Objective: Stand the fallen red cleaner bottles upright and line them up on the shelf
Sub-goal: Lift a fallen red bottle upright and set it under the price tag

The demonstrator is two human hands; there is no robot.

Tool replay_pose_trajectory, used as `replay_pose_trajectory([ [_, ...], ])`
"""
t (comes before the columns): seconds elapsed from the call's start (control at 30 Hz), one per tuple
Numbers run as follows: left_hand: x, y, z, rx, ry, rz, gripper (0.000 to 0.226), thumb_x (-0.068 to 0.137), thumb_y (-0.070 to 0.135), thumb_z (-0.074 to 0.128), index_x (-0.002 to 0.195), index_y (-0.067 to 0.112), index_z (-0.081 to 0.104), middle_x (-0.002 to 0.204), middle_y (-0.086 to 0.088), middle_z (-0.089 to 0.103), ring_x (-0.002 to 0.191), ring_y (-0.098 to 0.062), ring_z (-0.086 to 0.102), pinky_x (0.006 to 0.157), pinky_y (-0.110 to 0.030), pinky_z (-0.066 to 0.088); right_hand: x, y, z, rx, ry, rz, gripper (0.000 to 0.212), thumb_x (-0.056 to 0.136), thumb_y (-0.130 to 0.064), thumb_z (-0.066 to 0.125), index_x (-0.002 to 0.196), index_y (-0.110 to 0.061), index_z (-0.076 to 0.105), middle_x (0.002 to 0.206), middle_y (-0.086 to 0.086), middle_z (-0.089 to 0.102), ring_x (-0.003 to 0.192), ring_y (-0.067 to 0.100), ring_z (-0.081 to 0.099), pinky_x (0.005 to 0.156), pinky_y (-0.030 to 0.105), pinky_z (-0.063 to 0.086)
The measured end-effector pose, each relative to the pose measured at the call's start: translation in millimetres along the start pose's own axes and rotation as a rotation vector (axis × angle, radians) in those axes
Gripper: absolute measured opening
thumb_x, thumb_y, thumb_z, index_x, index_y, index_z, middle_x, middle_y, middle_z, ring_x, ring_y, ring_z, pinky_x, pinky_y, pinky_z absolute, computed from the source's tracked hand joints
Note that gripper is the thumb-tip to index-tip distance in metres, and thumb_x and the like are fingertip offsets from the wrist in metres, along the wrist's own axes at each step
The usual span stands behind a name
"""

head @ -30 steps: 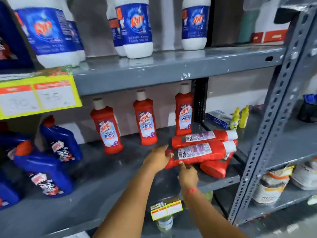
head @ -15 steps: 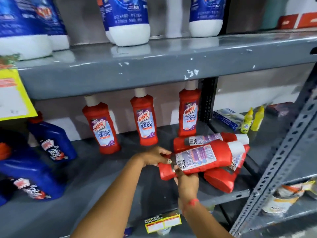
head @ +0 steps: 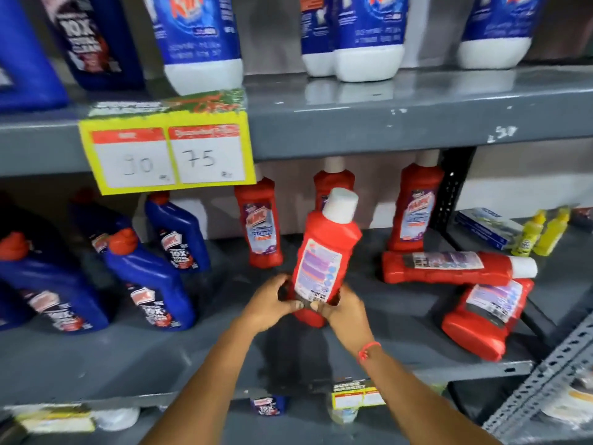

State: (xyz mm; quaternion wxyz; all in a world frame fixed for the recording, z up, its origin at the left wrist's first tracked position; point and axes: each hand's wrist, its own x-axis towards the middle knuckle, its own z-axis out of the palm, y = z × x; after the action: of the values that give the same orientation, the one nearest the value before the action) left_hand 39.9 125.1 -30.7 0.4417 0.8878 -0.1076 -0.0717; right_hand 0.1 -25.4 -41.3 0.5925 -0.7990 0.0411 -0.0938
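Note:
Both hands grip the base of one red cleaner bottle (head: 324, 255) with a white cap, held nearly upright and leaning slightly right, its back label facing me. My left hand (head: 272, 303) is on its left side, my right hand (head: 345, 308) on its right. Two more red bottles lie fallen at the right: one (head: 449, 266) on its side with the cap pointing right, another (head: 487, 313) in front of it near the shelf edge. Three red bottles stand upright along the back: left (head: 260, 226), middle (head: 333, 184) partly hidden, right (head: 414, 210).
Several blue cleaner bottles (head: 150, 284) stand at the left of the grey metal shelf (head: 224, 345). A yellow price tag (head: 167, 155) hangs from the shelf above, which carries blue-and-white bottles (head: 369, 36). Two small yellow bottles (head: 542, 232) and a blue box (head: 487, 228) sit beyond the black upright post.
The red bottle that lay across the fallen pile has been lifted off it, moved left and turned from lying to nearly upright, still in both hands.

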Motion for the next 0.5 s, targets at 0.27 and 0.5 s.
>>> replay_pose_trajectory([
  [0.27,-11.5,-40.7,-30.6,-0.004,0.229,-0.058,0.042,0.071,0.011,0.071,0.108,0.008,0.053,0.103,-0.003,0.061,0.096,-0.019,0.055,0.075,-0.02,0.036,23.9,-19.0,50.2,-0.111,-0.262,-0.06,0.048,0.072,-0.003,0.066,0.118,-0.009,0.053,0.12,0.012,0.064,0.108,0.023,0.06,0.097,0.035,0.046],
  [0.5,-0.6,-48.0,-33.2,0.002,0.259,-0.156,0.048,0.071,0.018,0.071,0.115,0.012,0.05,0.123,-0.011,0.06,0.113,-0.024,0.055,0.096,-0.036,0.044,44.6,-17.5,58.5,-0.132,-0.271,-0.041,0.047,0.069,-0.004,0.07,0.114,-0.009,0.057,0.119,0.016,0.059,0.107,0.026,0.058,0.097,0.035,0.045],
])
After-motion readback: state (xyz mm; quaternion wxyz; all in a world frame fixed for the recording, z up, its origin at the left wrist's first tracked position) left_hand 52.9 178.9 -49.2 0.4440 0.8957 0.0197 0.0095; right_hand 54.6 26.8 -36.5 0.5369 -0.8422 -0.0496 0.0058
